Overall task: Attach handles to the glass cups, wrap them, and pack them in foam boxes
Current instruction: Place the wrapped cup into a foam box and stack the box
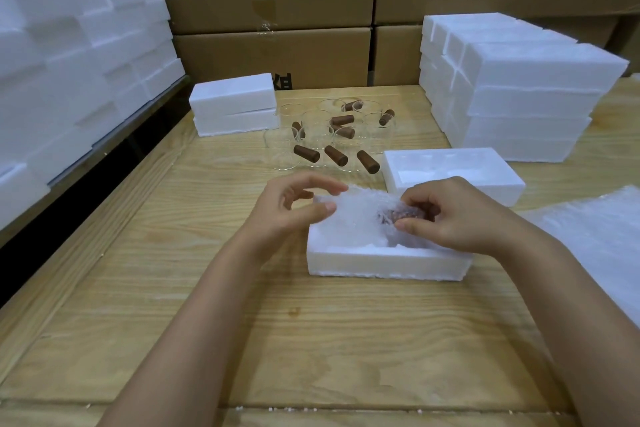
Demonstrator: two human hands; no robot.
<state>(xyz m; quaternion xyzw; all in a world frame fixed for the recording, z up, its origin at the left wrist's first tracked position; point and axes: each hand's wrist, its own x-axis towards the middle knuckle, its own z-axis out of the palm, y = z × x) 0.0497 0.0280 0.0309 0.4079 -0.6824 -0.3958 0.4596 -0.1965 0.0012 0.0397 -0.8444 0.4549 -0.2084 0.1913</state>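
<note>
An open white foam box (pixel 384 262) sits in the middle of the wooden table. A glass cup wrapped in bubble wrap (pixel 360 218) lies in it, its brown handle showing through the wrap. My right hand (pixel 450 215) pinches the wrap around the handle end. My left hand (pixel 294 208) touches the wrap's left edge with thumb and fingers loosely curved. The box's foam lid (pixel 453 173) lies just behind. Several glass cups with brown wooden handles (pixel 325 139) stand farther back.
Closed foam boxes are stacked at the back right (pixel 519 90) and back centre (pixel 235 104). A tall wall of foam boxes (pixel 69 55) fills the left. Bubble wrap sheets (pixel 595 239) lie at the right edge. Cardboard cartons (pixel 277 10) stand behind the table.
</note>
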